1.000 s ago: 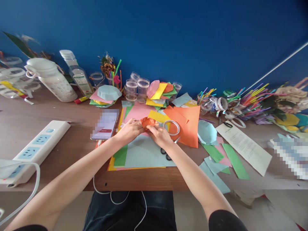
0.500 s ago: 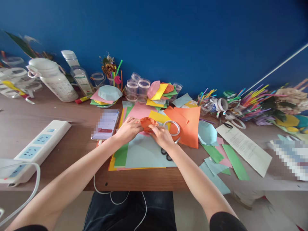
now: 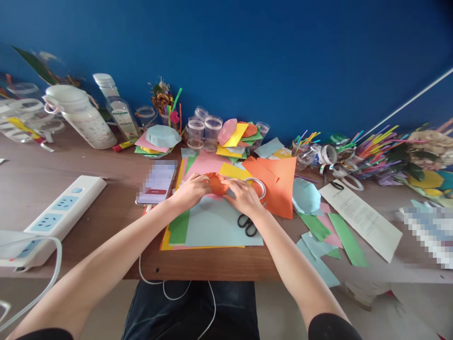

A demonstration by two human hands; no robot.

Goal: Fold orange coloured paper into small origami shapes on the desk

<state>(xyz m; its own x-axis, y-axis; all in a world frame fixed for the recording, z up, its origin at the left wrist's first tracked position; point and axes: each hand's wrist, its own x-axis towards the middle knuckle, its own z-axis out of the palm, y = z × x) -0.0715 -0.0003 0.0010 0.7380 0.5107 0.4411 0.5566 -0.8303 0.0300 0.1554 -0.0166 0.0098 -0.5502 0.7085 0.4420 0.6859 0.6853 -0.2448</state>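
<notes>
An orange folded paper piece (image 3: 216,182) is held between my two hands, above the stack of coloured paper. My left hand (image 3: 194,189) grips its left side with bent fingers. My right hand (image 3: 242,194) has its fingers curled on the right edge. Beneath them lies a light blue sheet (image 3: 215,226) on top of green, pink and yellow ones. Black-handled scissors (image 3: 247,225) lie under my right wrist, their blades partly hidden. A roll of white tape (image 3: 262,187) shows just beyond my right hand, partly covered by it.
Orange sheets (image 3: 283,189) and paper offcuts (image 3: 314,252) spread to the right. A phone (image 3: 157,182) and a power strip (image 3: 67,212) are on the left. Clear cups (image 3: 213,134), folded paper pieces (image 3: 163,137) and a bottle (image 3: 85,118) line the blue wall.
My right hand has shifted slightly right and turned over the orange paper's edge, covering more of the tape roll. The orange paper is tilted differently. The camera view has moved slightly.
</notes>
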